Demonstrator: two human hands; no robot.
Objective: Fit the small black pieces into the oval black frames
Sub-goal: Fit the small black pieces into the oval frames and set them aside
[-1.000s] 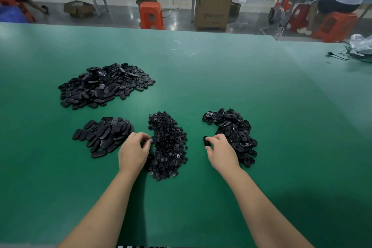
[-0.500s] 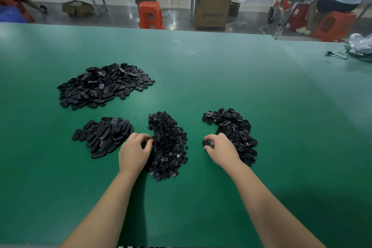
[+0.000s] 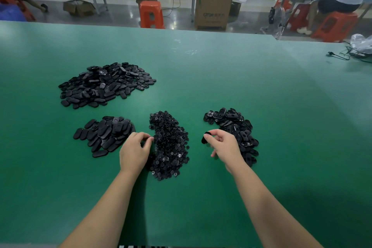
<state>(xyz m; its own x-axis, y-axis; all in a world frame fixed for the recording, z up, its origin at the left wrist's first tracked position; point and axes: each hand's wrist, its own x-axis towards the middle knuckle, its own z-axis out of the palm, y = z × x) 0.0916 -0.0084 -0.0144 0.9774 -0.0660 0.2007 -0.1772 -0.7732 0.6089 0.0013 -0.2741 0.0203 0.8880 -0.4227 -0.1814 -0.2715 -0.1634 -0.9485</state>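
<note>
An oval frame is pinched in the right hand, now lifted clear of the frame pile it rested against a second ago. The left hand stays curled at the heap of small pieces; whether one is held cannot be told. Fitting appears next.
</note>
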